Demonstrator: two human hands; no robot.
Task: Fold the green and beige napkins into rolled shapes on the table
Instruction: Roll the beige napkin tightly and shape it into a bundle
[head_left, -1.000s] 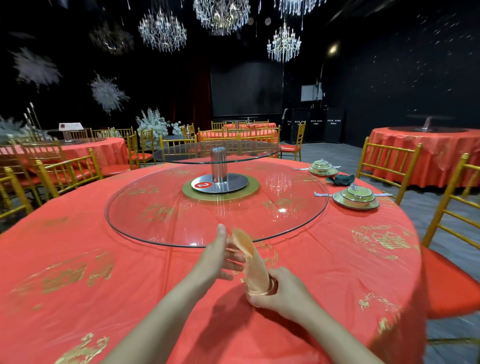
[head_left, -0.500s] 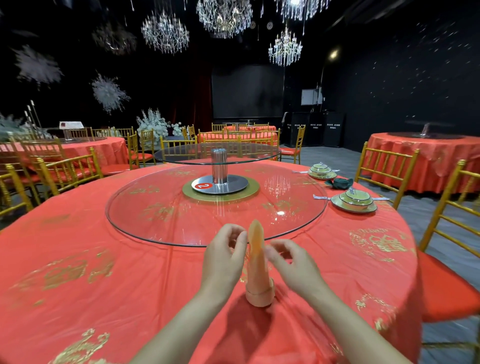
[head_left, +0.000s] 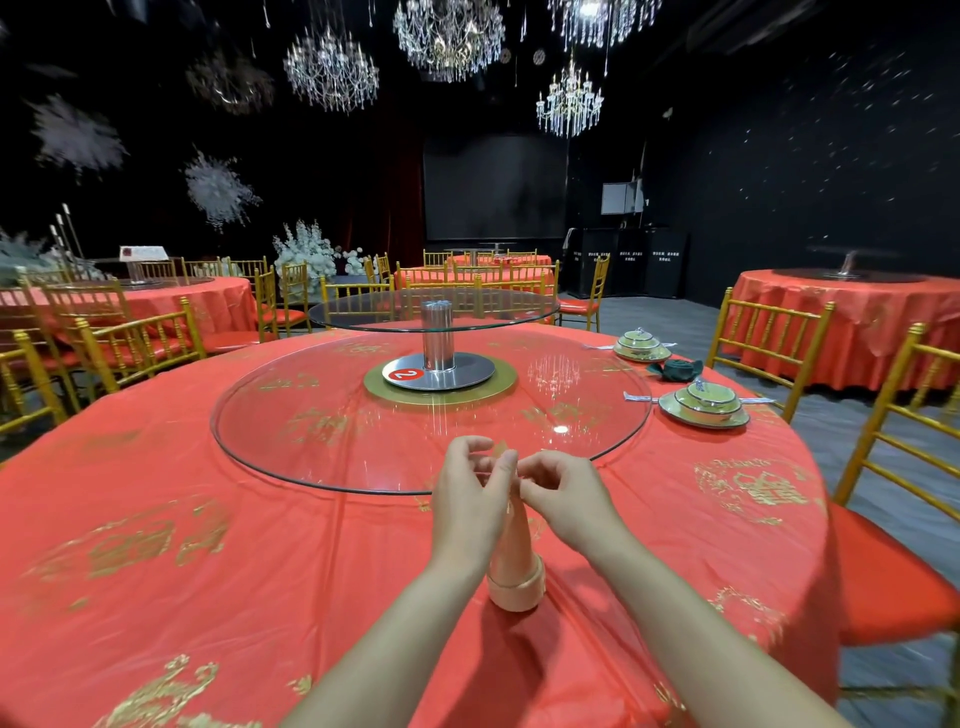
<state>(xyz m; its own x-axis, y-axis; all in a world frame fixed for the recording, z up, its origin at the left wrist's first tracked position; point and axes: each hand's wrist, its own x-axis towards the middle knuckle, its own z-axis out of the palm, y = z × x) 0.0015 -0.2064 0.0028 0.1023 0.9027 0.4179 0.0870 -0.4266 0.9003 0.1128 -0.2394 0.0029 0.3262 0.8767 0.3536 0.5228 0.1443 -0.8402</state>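
Note:
A beige napkin (head_left: 517, 569), rolled into a tall cone with a folded cuff at its base, stands upright on the red tablecloth (head_left: 208, 545) near the front edge. My left hand (head_left: 470, 499) and my right hand (head_left: 563, 496) meet at its tip, fingers curled and pinching the cloth there; the tip itself is mostly hidden behind them. A dark green napkin (head_left: 675, 369), bunched into a rolled shape, lies at the far right of the table between two place settings.
A large glass turntable (head_left: 311, 441) fills the table's middle, with a smaller raised glass disc (head_left: 434, 306) on a metal post. Two green-and-gold lidded bowls on plates (head_left: 704, 402) sit at the right. Gold chairs (head_left: 893, 415) ring the table; other red tables stand behind.
The cone went from tilted in my right hand to standing upright on the cloth. Both hands then rose and closed together on its tip.

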